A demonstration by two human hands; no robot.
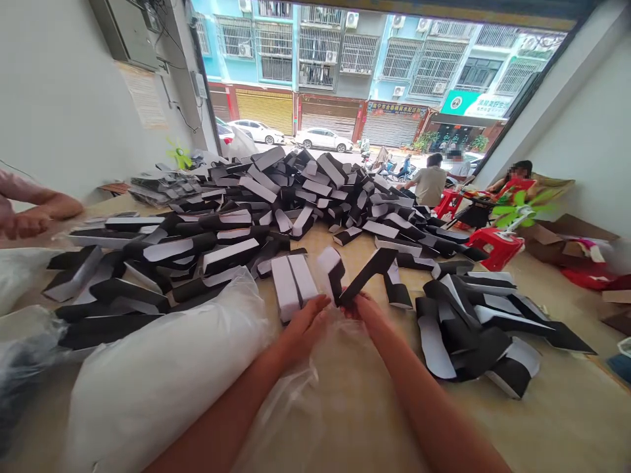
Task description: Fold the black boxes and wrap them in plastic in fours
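Observation:
My left hand point(305, 325) and my right hand point(369, 314) meet low in the middle of the view, over a clear plastic bag point(315, 387). Between them stands a white-and-black angled piece point(329, 270), its lower end hidden by my fingers. My right hand's fingers curl at the lower end of a black angled strip point(367, 276). Just left of my left hand lie paired white-faced pieces point(293, 286). Behind them spreads a large heap of similar black-and-white pieces point(296, 190), with a smaller heap point(473, 328) to the right.
A stuffed white plastic sack point(162, 368) lies on the wooden tabletop point(552, 407) at left. A co-worker's hand point(27, 223) rests at the far left edge. Red stools point(495, 246), cardboard boxes point(566, 240), and seated people stand beyond, before an open shopfront.

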